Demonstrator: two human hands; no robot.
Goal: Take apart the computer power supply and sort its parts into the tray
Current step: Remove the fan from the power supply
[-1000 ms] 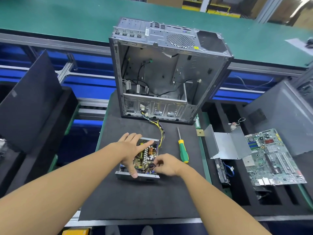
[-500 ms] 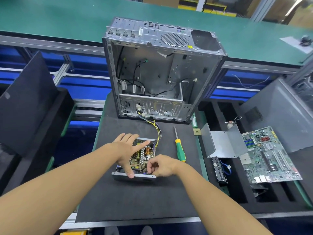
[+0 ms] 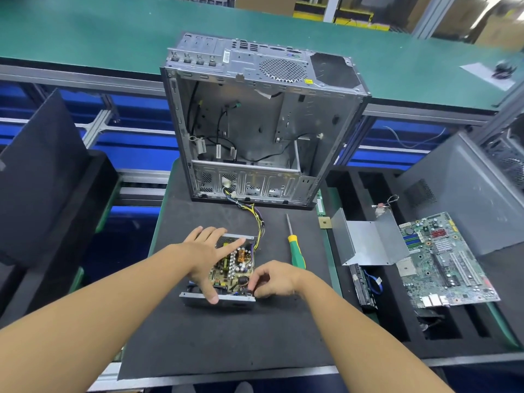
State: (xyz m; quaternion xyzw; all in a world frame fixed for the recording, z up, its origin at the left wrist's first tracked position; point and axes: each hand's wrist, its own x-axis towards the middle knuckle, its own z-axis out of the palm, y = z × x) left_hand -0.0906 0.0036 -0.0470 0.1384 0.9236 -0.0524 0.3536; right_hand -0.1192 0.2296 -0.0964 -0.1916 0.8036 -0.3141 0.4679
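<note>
The power supply [image 3: 231, 268] lies open on the black mat, its circuit board with capacitors and a copper coil exposed. My left hand [image 3: 208, 255] lies spread over its left half, fingers straight, thumb pressing the near metal edge. My right hand [image 3: 273, 279] has its fingers curled at the near right corner, pinching something small and dark by the board; what it is I cannot make out. A yellow and black cable bundle [image 3: 256, 219] runs from the supply up into the computer case [image 3: 255, 131]. The black foam tray [image 3: 397, 330] lies on the right.
A green-handled screwdriver [image 3: 295, 248] lies right of the supply. On the tray rest a bent metal cover [image 3: 368, 242], a motherboard [image 3: 442, 259] and a dark drive with a blue cable [image 3: 364, 285]. A grey side panel [image 3: 467, 191] leans at far right. Black foam stands left.
My right hand slid a little towards the near right corner of the supply and its fingers closed there. My left hand stayed spread on the unit. The view shifted slightly.
</note>
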